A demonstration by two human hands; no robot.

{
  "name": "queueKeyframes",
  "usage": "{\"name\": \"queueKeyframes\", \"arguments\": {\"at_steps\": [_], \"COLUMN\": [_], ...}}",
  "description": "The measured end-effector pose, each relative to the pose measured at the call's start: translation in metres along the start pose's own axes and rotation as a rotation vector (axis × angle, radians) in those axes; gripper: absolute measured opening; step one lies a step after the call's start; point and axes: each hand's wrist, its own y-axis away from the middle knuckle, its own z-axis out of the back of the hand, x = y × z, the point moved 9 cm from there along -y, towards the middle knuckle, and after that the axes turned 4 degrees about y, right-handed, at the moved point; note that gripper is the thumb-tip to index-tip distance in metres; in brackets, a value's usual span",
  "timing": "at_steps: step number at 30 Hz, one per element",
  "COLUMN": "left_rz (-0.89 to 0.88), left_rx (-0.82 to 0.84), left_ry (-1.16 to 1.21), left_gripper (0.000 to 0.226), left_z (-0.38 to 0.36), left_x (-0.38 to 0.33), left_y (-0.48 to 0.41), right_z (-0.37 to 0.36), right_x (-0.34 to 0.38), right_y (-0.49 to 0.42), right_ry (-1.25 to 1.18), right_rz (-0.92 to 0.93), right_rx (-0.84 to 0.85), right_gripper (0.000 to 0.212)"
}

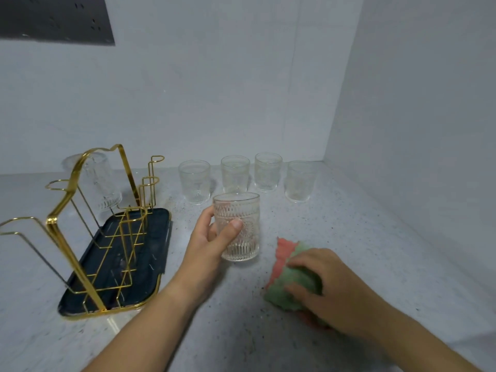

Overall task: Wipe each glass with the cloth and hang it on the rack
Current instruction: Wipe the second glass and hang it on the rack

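Left grip point(212, 242) curled round an upright ribbed glass point(248, 237), right grip point(330, 288) clutching the green-and-pink cloth point(300, 276) on the worktop point(349, 224), gold rack point(51, 221) left of both grips

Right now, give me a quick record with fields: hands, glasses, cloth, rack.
left hand: grips an upright patterned clear glass
right hand: grips the crumpled green and pink cloth on the speckled counter
hung: one inverted clear glass on the gold wire rack
waiting: four clear glasses in a row at the back
under rack: dark tray
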Motion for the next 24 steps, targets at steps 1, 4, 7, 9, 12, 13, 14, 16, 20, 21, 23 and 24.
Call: {"name": "queueKeyframes", "arguments": {"at_steps": [1,4,7,9,12,13,14,16,20,21,23,24], "left_rz": [-0.006,-0.023,-0.033,-0.036,-0.015,-0.003,0.007,0.022,0.047,0.053,0.044,0.035], "left_rx": [0.0,0.021,0.046,0.055,0.066,0.061,0.058,0.052,0.065,0.065,0.057,0.042], "left_ry": [0.016,0.072,0.079,0.066,0.055,0.055,0.058,0.054,0.035,0.033,0.029,0.033], "left_gripper": [0.057,0.061,0.062,0.062,0.061,0.06,0.059,0.055,0.051,0.052,0.052,0.051], "left_z": [-0.001,-0.006,-0.009,-0.007,-0.006,-0.005,-0.005,-0.005,-0.006,-0.007,-0.01,-0.01], "left_x": [0.0,0.001,0.001,0.001,0.006,0.008,0.01,0.013,0.022,0.023,0.025,0.024], "left_y": [0.001,0.005,0.007,0.009,0.009,0.008,0.007,0.005,0.0,0.0,-0.002,-0.004], "right_z": [-0.006,-0.015,-0.014,-0.01,-0.001,0.005,0.01,0.022,0.03,0.03,0.03,0.029], "right_x": [-0.003,-0.005,-0.003,-0.002,-0.006,-0.007,-0.008,-0.008,-0.007,-0.005,0.004,0.012], "right_y": [0.003,0.007,0.004,0.001,-0.003,-0.002,-0.002,-0.001,-0.018,-0.025,-0.039,-0.046], "right_ry": [0.033,0.099,0.097,0.05,-0.139,-0.294,-0.463,-0.746,-1.146,-1.213,-1.338,-1.388], "right_rz": [0.0,0.013,0.016,-0.005,-0.092,-0.136,-0.18,-0.253,-0.331,-0.34,-0.336,-0.317], "right_rx": [0.013,-0.055,-0.195,-0.26,-0.293,-0.308,-0.33,-0.405,-0.504,-0.52,-0.549,-0.557], "right_gripper": [0.055,0.066,0.036,0.017,0.022,0.025,0.028,0.034,0.032,0.031,0.028,0.028]}}
